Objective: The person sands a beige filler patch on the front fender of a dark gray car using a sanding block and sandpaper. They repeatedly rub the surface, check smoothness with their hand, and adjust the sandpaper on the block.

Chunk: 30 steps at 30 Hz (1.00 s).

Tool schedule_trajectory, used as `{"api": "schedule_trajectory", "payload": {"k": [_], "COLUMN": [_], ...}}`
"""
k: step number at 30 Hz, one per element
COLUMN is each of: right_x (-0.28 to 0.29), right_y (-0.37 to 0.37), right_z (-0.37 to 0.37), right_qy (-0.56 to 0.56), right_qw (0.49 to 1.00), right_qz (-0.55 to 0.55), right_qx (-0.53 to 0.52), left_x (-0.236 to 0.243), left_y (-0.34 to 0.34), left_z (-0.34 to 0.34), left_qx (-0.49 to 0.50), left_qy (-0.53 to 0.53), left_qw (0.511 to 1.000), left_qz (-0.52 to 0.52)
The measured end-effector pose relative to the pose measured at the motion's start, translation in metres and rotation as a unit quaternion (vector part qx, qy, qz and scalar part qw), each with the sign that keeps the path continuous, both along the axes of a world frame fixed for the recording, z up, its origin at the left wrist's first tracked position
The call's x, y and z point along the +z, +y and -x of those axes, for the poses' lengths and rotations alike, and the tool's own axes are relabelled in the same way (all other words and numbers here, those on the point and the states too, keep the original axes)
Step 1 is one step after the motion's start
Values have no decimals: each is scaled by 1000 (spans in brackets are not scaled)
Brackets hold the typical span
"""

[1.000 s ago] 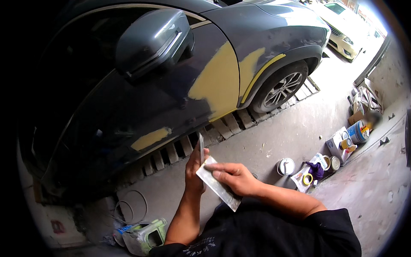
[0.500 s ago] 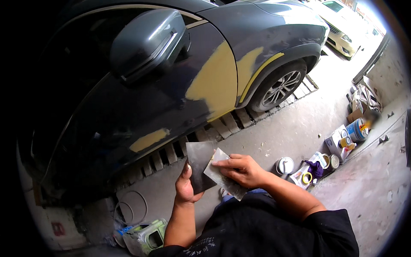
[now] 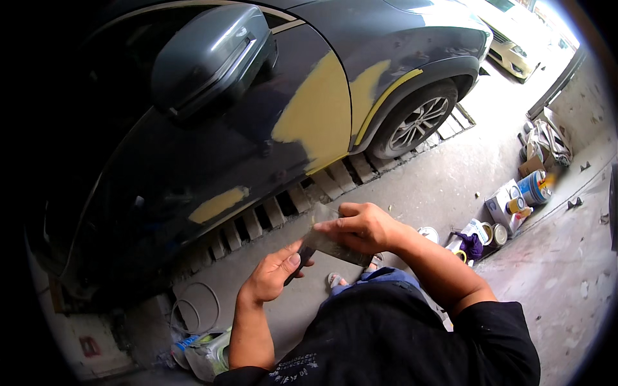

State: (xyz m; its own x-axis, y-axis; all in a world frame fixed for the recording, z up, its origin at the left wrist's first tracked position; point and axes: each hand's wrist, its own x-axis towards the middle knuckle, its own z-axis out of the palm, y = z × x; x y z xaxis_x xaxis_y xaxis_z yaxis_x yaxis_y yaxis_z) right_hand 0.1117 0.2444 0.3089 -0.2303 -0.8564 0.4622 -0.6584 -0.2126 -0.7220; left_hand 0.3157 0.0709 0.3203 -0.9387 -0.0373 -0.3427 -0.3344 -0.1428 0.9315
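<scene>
Head view: your right hand point(image 3: 367, 228) grips a thin, flat, grey rectangular plate point(image 3: 331, 248) in front of your body, one finger stretched leftward along it and the others bent about its upper edge. That plate's long axis slopes from upper left, on the car side, down to lower right toward your waist. Your left hand point(image 3: 273, 276) is closed on a thin, dark, flat plate point(image 3: 299, 262), the thumb pressed along its near side; turned almost edge-on, it runs from upper right to lower left, crosswise to the first. The two meet near the grey plate's left edge, though whether they touch you cannot tell. Above them, the dark grey glossy car door point(image 3: 219, 151) with its matte tan patch point(image 3: 315, 106) ends at a lower edge over a row of pale slats point(image 3: 327, 183). Both plates are well apart from that edge. Grey concrete floor point(image 3: 412, 196) gives you a band of room between the slats and the round white can point(image 3: 428, 234), which lies just beyond your right forearm. Toward you, the front of your black short-sleeved shirt point(image 3: 412, 341) bounds the space.
</scene>
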Motion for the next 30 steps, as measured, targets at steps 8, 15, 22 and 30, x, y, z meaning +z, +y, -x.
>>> {"api": "schedule_trajectory", "payload": {"k": [8,15,22,30], "right_x": [-20,-5,-8,-12], "right_y": [-3,-13,-15,-22], "right_z": [-37,-67,-94,-92], "right_qy": [-283,-558,-634,-604], "right_qw": [954,827,772,793], "right_qz": [-43,-68,-18,1], "right_qx": [-85,-20,-43,-79], "left_x": [-37,-54,-61,-51], "left_y": [42,43,40,35], "left_z": [8,9,19,19], "left_qx": [174,242,232,204], "left_qy": [134,192,171,165], "left_qw": [967,951,958,962], "left_qz": [-127,-26,10,-70]}}
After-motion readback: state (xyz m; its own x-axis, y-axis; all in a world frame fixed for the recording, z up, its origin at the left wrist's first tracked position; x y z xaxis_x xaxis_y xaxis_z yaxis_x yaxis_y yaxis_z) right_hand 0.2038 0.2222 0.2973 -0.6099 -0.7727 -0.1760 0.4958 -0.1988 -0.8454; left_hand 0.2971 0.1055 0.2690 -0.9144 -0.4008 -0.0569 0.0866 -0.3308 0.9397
